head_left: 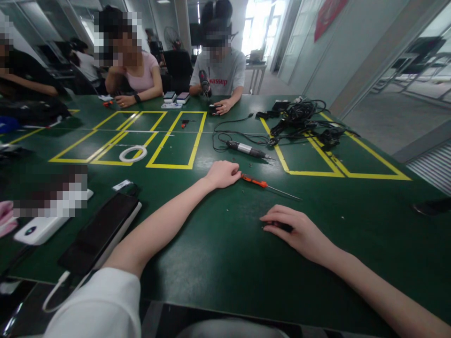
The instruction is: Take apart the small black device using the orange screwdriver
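My left hand (pixel 222 174) is closed, its curled fingers at the butt end of a screwdriver (pixel 254 181) with an orange and black handle. The long thin shaft points right across the green table (pixel 211 263). Lower and to the right, my right hand (pixel 299 230) pinches a small black part (pixel 283 226) between thumb and fingers, close to the tabletop. Most of that part is hidden by the hand. Just beyond my left hand lies a grey and black electric screwdriver (pixel 248 149) with its cord.
Tangled black cables (pixel 299 119) lie at the back right. A white ring of tape (pixel 133 153) sits inside yellow tape outlines. At left are a black phone-like device (pixel 102 230) and a white power bank (pixel 38 230). Across the table, a person holds a power drill (pixel 204 83).
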A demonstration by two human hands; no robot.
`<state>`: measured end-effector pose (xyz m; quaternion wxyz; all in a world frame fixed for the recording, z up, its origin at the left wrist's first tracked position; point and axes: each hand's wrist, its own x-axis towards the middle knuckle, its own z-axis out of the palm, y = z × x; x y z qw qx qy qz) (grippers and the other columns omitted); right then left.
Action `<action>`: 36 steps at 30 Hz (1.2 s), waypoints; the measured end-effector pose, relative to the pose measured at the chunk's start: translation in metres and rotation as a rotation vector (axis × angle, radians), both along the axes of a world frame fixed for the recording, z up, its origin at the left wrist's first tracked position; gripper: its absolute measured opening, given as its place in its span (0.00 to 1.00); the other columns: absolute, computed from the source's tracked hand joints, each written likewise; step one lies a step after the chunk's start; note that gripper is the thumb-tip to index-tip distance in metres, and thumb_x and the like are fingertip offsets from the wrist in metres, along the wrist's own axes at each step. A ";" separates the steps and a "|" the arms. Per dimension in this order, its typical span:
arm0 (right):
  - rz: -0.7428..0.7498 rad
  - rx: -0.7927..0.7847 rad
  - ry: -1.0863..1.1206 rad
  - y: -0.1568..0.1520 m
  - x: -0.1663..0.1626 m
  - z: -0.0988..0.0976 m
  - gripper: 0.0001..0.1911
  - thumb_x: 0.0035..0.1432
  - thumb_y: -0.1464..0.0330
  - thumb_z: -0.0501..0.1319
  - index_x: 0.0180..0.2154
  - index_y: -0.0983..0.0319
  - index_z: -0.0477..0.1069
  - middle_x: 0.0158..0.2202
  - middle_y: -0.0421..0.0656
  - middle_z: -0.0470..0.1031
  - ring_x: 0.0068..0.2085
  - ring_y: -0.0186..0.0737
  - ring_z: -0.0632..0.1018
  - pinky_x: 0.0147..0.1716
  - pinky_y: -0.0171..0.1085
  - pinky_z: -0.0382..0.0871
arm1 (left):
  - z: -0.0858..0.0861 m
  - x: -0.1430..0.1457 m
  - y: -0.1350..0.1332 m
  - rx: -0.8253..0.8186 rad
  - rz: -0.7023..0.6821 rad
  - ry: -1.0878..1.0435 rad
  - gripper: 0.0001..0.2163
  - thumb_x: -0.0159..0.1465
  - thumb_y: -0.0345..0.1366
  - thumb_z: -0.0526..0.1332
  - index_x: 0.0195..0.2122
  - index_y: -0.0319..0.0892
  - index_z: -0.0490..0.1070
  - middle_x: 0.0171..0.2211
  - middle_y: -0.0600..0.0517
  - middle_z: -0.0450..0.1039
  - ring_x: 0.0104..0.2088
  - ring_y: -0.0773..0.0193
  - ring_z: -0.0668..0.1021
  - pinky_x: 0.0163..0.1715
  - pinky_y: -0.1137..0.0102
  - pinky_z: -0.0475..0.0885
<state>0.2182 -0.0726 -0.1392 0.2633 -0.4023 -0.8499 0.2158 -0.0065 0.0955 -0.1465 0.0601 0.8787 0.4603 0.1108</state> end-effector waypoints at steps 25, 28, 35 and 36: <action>-0.220 -0.059 0.106 0.005 0.021 0.023 0.13 0.66 0.64 0.57 0.39 0.59 0.81 0.33 0.46 0.81 0.31 0.42 0.81 0.32 0.40 0.79 | 0.002 0.000 0.000 -0.003 0.000 -0.003 0.14 0.69 0.43 0.56 0.30 0.43 0.75 0.32 0.47 0.80 0.35 0.55 0.79 0.33 0.66 0.65; -0.452 -0.227 0.276 0.006 0.044 0.027 0.15 0.59 0.55 0.66 0.36 0.59 0.83 0.31 0.47 0.83 0.31 0.45 0.83 0.30 0.41 0.80 | 0.003 0.000 -0.001 -0.006 0.001 -0.008 0.14 0.69 0.43 0.56 0.30 0.43 0.75 0.32 0.47 0.80 0.35 0.55 0.79 0.33 0.66 0.65; -1.012 -0.171 0.331 -0.004 0.130 0.032 0.22 0.36 0.53 0.75 0.30 0.60 0.80 0.30 0.51 0.83 0.34 0.55 0.84 0.34 0.48 0.80 | 0.003 0.000 -0.001 -0.011 0.004 -0.005 0.14 0.69 0.42 0.56 0.30 0.43 0.75 0.32 0.46 0.80 0.35 0.55 0.79 0.34 0.66 0.65; -1.079 -0.070 0.242 -0.007 0.152 0.029 0.21 0.39 0.51 0.73 0.31 0.59 0.78 0.31 0.51 0.82 0.37 0.57 0.83 0.35 0.49 0.79 | 0.003 0.000 -0.001 -0.011 0.004 -0.004 0.14 0.69 0.42 0.56 0.30 0.43 0.75 0.32 0.46 0.80 0.35 0.55 0.79 0.34 0.66 0.65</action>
